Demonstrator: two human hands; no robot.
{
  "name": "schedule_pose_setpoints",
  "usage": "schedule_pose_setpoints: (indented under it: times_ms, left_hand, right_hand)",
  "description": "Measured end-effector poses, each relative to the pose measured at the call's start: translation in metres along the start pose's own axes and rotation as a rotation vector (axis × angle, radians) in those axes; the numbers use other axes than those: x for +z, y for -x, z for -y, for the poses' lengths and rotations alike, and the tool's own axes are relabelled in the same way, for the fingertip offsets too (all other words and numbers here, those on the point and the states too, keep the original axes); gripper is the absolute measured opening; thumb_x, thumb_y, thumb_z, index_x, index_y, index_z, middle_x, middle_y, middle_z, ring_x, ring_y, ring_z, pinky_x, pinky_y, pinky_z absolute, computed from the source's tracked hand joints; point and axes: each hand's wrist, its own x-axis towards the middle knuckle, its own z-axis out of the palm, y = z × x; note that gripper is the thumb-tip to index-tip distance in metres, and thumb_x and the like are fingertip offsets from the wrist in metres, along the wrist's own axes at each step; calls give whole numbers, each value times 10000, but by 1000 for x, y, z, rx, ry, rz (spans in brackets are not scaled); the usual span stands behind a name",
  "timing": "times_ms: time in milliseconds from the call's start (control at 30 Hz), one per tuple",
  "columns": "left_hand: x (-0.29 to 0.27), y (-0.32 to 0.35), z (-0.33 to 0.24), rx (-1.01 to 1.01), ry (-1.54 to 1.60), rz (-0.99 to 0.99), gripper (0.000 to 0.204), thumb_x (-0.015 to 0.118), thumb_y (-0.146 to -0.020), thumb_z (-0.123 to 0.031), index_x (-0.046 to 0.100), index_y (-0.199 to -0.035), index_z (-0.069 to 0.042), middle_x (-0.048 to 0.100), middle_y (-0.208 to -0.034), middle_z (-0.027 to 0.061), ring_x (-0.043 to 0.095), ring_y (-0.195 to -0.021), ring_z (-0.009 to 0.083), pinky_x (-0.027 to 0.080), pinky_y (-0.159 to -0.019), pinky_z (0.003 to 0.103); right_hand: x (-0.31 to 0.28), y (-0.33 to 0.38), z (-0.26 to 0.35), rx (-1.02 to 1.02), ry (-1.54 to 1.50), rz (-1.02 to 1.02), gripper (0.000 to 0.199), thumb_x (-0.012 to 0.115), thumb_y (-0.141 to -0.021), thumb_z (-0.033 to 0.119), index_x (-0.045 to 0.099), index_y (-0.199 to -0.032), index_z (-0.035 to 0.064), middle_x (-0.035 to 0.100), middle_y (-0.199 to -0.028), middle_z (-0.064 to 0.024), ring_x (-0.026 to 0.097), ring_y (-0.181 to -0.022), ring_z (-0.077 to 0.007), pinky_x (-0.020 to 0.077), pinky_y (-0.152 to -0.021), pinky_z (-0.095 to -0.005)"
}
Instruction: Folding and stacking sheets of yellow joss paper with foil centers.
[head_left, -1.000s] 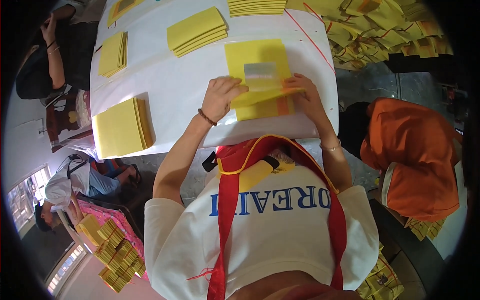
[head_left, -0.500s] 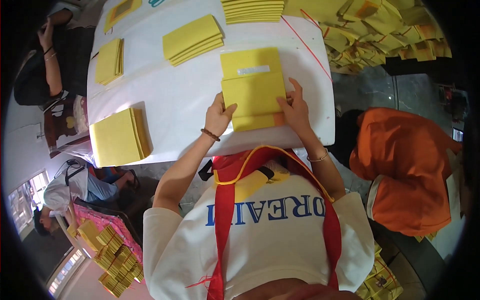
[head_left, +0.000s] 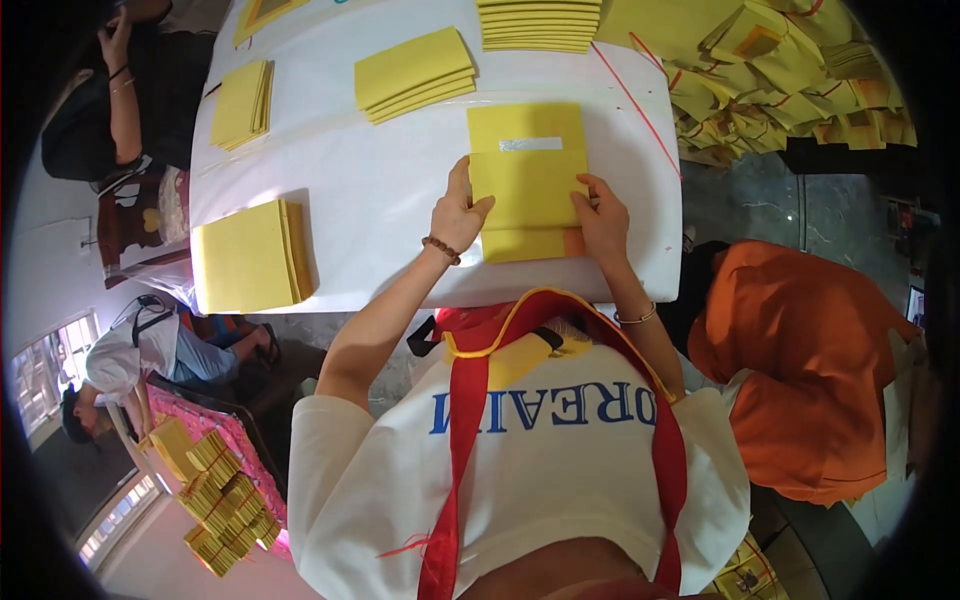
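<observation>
A yellow paper envelope (head_left: pixel 530 190) lies flat near the front right of the white table. Its upper part carries a pale, shiny strip, and an orange patch shows at the lower right corner. My left hand (head_left: pixel 462 212) grips the left edge, thumb on top and fingers along the side. At the opposite edge, my right hand (head_left: pixel 604 222) holds the envelope with bent fingers, partly over the orange patch. Whether it is one envelope or several layers, I cannot tell.
Yellow envelope stacks stand on the white table (head_left: pixel 380 220): a thick one (head_left: pixel 248 258) at front left, others (head_left: pixel 415 75) farther back. A red string (head_left: pixel 637 110) lies on the right. A person in orange (head_left: pixel 800 370) bends at the right; tied yellow bundles (head_left: pixel 780 80) pile up beyond.
The view has shifted slightly, so the table sits farther right in it. My right index finger, raised before, now bends in at the envelope's edge. My left hand keeps its hold.
</observation>
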Motion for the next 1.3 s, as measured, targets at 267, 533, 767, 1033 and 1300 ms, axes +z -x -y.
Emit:
schedule_pose_setpoints:
  times_ms: [267, 533, 767, 1033, 1300]
  left_hand:
    - [-11, 10, -16, -69, 145, 23, 689, 650, -746, -193, 290, -1318, -62, 576, -623, 101, 558, -580, 271, 437, -539, 350]
    - [27, 10, -61, 770, -673, -185, 489, 634, -744, -257, 500, -1194, -119, 448, -1219, 126, 368, -1160, 330, 307, -908, 490]
    - [53, 0, -34, 709, -892, -6, 579, 479, -830, -503, 385, -1326, -219, 310, -1377, 137, 255, -1274, 349, 197, -1006, 547]
    - [49, 0, -36, 685, -872, 99, 590, 490, -785, -364, 384, -1319, -136, 303, -1383, 145, 202, -1304, 348, 141, -1029, 544]
    - [27, -11, -19, 570, 50, 9, 426, 505, -796, -102, 463, -1216, -52, 448, -1255, 150, 373, -1197, 324, 267, -1001, 426]
  right_hand:
    - [-1, -5, -3, -49, -22, 4, 281, 616, -778, 151, 595, -1035, 40, 584, -745, -113, 561, -644, -219, 449, -620, -317]
    - [-3, -3, 5, -17, 10, 35, 281, 615, -778, 158, 601, -1032, 37, 584, -734, -105, 546, -631, -210, 442, -611, -318]
    - [-3, -6, -1, 87, -29, 132, 349, 619, -779, 199, 570, -1099, 67, 592, -860, -99, 549, -731, -239, 430, -685, -364]
    - [25, 10, 21, -742, 448, 187, 586, 454, -855, 435, 380, -1309, 71, 305, -1377, -178, 270, -1276, -332, 164, -1035, -492]
    - [41, 8, 18, -621, 547, 158, 610, 416, -865, 419, 346, -1322, 22, 332, -1364, -183, 279, -1273, -356, 178, -1031, -524]
